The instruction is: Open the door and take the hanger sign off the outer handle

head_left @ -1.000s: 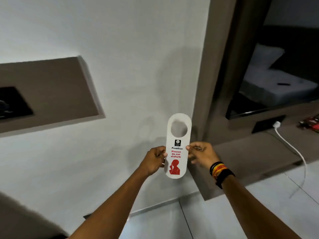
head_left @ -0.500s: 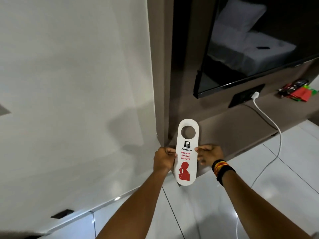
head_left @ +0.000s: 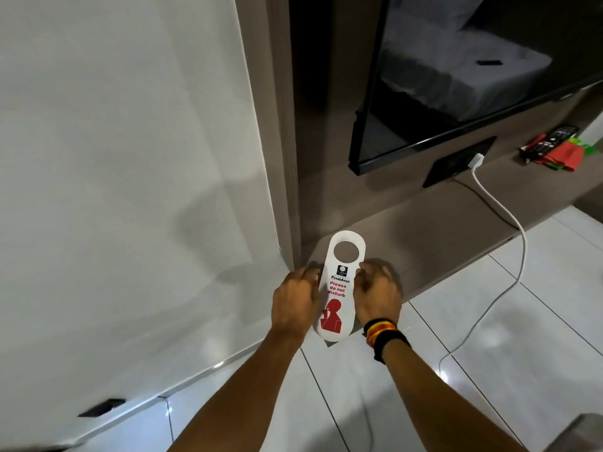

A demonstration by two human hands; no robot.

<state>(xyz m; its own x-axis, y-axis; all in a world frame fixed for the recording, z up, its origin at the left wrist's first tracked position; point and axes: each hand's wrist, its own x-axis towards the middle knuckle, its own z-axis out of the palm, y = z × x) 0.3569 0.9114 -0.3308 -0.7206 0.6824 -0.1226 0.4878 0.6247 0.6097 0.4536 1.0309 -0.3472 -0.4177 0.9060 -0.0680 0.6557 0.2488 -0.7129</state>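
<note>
The white hanger sign (head_left: pixel 339 288), with a round hole at its top and red "Please do not disturb" print, is held upright in front of me over the edge of a brown shelf. My left hand (head_left: pixel 293 303) grips its left edge and my right hand (head_left: pixel 378 295), with bands on the wrist, grips its right edge. No door or door handle is in view.
A white wall (head_left: pixel 130 158) fills the left. To the right a black TV (head_left: pixel 456 76) hangs above the brown shelf (head_left: pixel 456 216), with a wall socket and white cable (head_left: pixel 509 216) trailing to the tiled floor (head_left: pixel 489 321). Remotes and red items (head_left: pixel 554 148) lie on the shelf.
My view has swung right and down, bringing the TV, shelf and floor closer. Both hands keep hold of the sign, which now sits lower, over the shelf edge.
</note>
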